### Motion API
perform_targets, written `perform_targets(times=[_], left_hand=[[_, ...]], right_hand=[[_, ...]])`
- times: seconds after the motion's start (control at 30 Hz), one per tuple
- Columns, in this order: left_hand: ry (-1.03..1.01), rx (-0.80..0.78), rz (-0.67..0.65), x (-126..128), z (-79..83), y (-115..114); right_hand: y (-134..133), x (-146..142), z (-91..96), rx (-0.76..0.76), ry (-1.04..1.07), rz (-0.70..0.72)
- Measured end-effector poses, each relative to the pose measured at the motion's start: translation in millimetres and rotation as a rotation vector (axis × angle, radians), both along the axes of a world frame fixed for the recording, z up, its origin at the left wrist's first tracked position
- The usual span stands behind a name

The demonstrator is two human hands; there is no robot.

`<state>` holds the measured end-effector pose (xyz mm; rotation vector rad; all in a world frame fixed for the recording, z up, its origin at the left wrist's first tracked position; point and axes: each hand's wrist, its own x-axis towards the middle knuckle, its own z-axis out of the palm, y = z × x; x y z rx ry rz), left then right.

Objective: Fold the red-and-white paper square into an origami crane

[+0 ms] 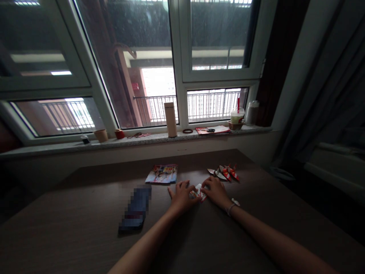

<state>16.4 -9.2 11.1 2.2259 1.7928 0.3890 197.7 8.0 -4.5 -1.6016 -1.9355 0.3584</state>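
Granite sill (154,138) under window (180,57), L to R: sm. dark jar (85,139), brown cup (100,135), red spool (119,134), tall beige flask (170,120) upright abt. mid-sill, dark ring (188,131) lying flat, papers (221,129) w/ sm. dark obj. on top (can't ID), drink (237,115) w/ red straw in brown tray (235,125), pale bottle (252,113) just beside. Railing (205,106) outside. Dk. curtain (322,76) far R. Pixelated dk. item (135,209) on table (85,213), L side.
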Motion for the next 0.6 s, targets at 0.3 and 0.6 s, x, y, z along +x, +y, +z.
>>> perform_targets(times=[0.3,0.6], left_hand=[[-0.004,-0.023,-0.004,0.0,2.2,2.5],[-0.016,0.053,0.032,3.7,-0.4,-3.7]], right_hand=[[1.9,-2.3,-0.2,-0.018,0.003,-0.016],[4.6,-2.7,-1.3,0.026,-0.042,-0.062]])
